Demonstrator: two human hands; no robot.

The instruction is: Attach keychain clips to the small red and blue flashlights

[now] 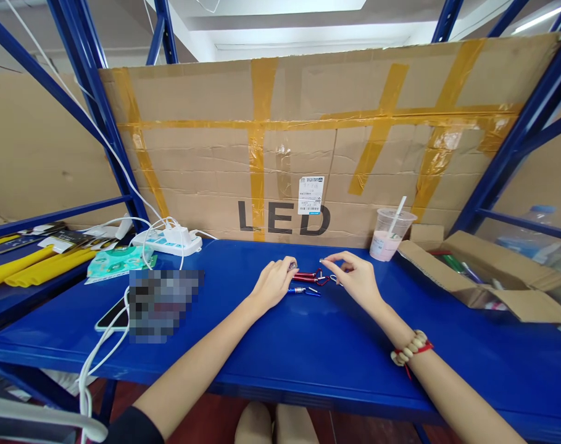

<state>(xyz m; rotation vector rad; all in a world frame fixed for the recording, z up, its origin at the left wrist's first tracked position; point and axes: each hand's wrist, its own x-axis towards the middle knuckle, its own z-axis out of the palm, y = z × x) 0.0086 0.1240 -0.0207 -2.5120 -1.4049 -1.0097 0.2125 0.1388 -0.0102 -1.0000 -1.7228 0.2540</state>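
My left hand is over the blue tabletop, its fingers curled around something small and shiny, mostly hidden. To its right, my right hand pinches a tiny pale piece between thumb and forefinger; its kind is too small to tell. Between the hands lie slim red metal pieces with a red carabiner clip at the right end. Just in front of them is a blue metal piece, with a small blue clip-like part beside it. A silvery clip rests by my right fingers, partly covered.
An open cardboard box with small items and a plastic cup with a straw stand right. Left are a white power strip, cables, a wipes pack and a phone. A tall cardboard panel closes off the back.
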